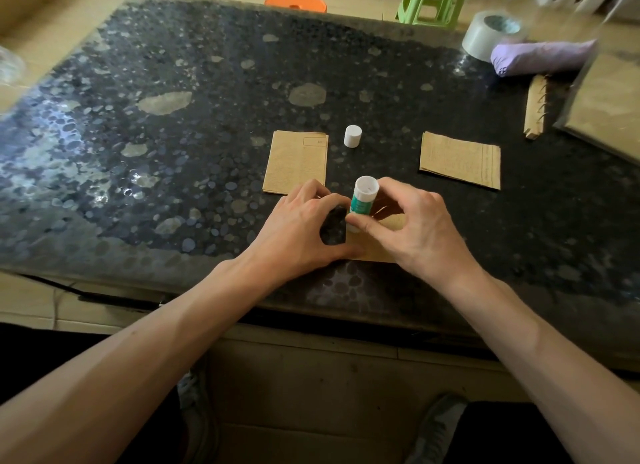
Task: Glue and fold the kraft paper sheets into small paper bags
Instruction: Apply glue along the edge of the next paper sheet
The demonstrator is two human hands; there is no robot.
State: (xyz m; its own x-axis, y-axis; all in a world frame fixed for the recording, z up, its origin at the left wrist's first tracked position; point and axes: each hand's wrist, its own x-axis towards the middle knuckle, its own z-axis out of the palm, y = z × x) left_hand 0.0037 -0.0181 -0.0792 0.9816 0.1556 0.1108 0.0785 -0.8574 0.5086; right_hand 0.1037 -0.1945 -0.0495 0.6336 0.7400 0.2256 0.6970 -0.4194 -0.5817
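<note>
An uncapped glue stick [362,198], white with a green label, stands tilted over a kraft sheet [381,245] near the table's front edge. My right hand [412,228] grips the stick between thumb and fingers. My left hand [304,228] rests on the sheet's left side, fingers curled, thumb along its lower edge. Most of that sheet is hidden under my hands. The white glue cap [352,136] stands upright behind. A folded kraft piece [298,160] lies to the left of the cap, and another kraft piece [460,160] lies to the right.
The table [173,134] has a dark pebble-patterned top. At the back right are a roll of tape [485,35], a folded purple umbrella [540,56], a torn kraft strip [535,107] and a kraft notebook [609,110]. Green [433,1] and orange [294,1] stools stand beyond.
</note>
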